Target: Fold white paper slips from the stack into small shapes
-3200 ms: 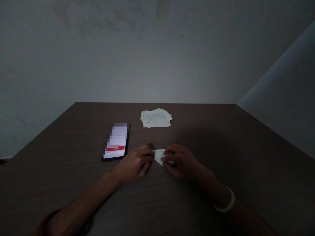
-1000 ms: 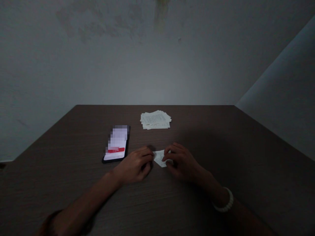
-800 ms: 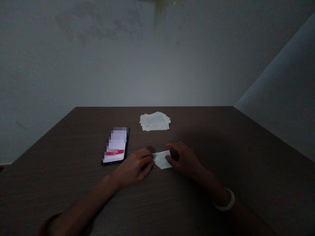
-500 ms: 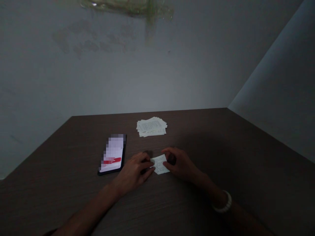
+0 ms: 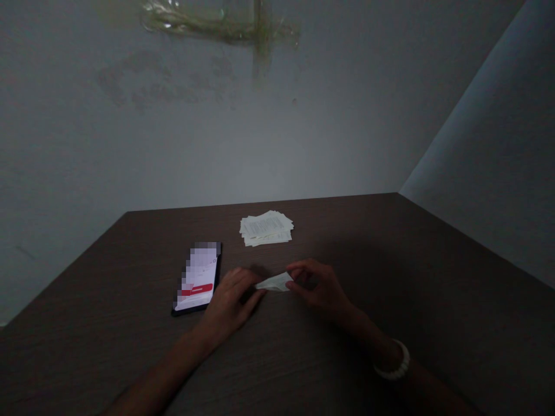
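Between my two hands is a small piece of white printed paper (image 5: 276,282), its near edge bent up so that it looks narrow and partly folded. My left hand (image 5: 236,294) pinches its left end between thumb and fingers, close to the tabletop. At the paper's right end, my right hand (image 5: 318,286) grips it with thumb and forefinger. A pale beaded bracelet (image 5: 399,364) circles my right wrist. Left of my left hand lies a smartphone (image 5: 197,277) with its screen lit.
A loose stack of printed paper slips (image 5: 266,227) lies beyond my hands on the dark brown table (image 5: 347,358). The table's far edge meets a grey wall (image 5: 269,138), and another wall (image 5: 498,144) rises along the right side. Clear tape (image 5: 217,26) sticks to the back wall.
The paper lay flat with its print facing up; now its near part is bent over and it shows as a narrow strip. My left fingers have closed on its left end.
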Motion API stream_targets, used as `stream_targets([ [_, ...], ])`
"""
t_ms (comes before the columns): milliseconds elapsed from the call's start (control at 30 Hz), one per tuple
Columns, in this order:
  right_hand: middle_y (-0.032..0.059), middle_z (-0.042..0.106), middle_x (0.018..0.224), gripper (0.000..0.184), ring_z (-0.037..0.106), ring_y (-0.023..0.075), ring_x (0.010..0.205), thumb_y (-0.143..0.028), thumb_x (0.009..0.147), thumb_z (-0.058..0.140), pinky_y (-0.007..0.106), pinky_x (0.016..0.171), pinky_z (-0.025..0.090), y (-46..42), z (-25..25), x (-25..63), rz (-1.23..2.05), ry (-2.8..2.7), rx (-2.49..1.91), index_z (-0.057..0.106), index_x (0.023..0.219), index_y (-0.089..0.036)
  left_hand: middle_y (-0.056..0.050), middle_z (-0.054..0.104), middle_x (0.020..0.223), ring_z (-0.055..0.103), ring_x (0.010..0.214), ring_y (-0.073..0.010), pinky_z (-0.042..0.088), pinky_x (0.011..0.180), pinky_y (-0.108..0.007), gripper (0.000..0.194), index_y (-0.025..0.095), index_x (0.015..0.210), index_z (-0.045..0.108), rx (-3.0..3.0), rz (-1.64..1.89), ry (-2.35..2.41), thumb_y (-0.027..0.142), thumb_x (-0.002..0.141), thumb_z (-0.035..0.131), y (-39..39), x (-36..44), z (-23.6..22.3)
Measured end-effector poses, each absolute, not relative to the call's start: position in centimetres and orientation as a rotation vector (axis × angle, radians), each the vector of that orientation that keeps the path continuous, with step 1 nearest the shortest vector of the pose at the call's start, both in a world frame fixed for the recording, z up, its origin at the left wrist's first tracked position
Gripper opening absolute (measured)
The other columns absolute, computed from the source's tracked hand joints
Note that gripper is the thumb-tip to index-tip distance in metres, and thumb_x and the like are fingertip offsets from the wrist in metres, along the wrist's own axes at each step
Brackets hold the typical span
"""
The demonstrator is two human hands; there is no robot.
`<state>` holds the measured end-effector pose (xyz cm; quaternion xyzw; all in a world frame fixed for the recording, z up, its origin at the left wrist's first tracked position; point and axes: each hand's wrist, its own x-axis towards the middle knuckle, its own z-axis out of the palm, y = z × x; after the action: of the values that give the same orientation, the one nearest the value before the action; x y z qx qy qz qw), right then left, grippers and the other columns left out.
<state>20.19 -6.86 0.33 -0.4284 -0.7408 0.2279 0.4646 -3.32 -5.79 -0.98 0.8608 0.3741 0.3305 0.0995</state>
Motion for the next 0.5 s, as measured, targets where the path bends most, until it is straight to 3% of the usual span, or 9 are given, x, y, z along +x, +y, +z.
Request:
stream_targets([
  [67, 0.0009, 0.069, 0.079, 0.019, 0.061, 0.0142, 0.070, -0.019, 0.076, 0.069, 0.028, 0.070, 0.045, -6.8, 0.4, 20.3, 0.502, -1.887, -0.979, 0.065, 0.094, -0.021, -0.004, 0.061, 0.086, 0.056, 0.082, -0.0188, 0.048, 0.075, -0.035, 0.011, 0.018, 0.086, 0.060, 2.554, 0.987, 1.037, 0.022, 0.091, 0.052, -5.8, -3.3, -0.7],
  [167, 0.0011, 0.070, 0.087, 0.016, 0.063, 0.0162, 0.081, -0.018, 0.075, 0.070, 0.033, 0.082, 0.042, -6.4, 0.1, 20.7, 0.455, -2.063, -0.871, 0.065, 0.089, -0.022, -0.004, 0.062, 0.084, 0.057, 0.080, -0.0178, 0.047, 0.073, -0.033, 0.013, 0.017, 0.085, 0.061, 2.513, 0.994, 0.995, 0.020, 0.091, 0.051, -5.7, -3.3, -0.2],
  [333, 0.0007, 0.071, 0.094, 0.020, 0.060, 0.0156, 0.080, -0.008, 0.074, 0.064, 0.031, 0.079, 0.043, -6.3, -0.9, 20.9, 0.411, -2.184, -0.826, 0.063, 0.089, -0.022, -0.004, 0.063, 0.081, 0.057, 0.079, -0.0186, 0.048, 0.072, -0.034, 0.013, 0.016, 0.082, 0.061, 2.496, 0.978, 1.033, 0.018, 0.090, 0.052, -5.5, -3.4, -0.4],
  [500, 0.0019, 0.070, 0.085, 0.019, 0.056, 0.0176, 0.078, -0.007, 0.071, 0.060, 0.028, 0.071, 0.042, -7.1, -0.4, 20.8, 0.275, -2.391, -0.861, 0.061, 0.084, -0.020, -0.008, 0.063, 0.100, 0.056, 0.093, -0.0221, 0.048, 0.080, -0.040, 0.018, 0.017, 0.097, 0.062, 2.617, 0.898, 0.994, 0.012, 0.087, 0.049, -5.7, -3.3, -0.9],
])
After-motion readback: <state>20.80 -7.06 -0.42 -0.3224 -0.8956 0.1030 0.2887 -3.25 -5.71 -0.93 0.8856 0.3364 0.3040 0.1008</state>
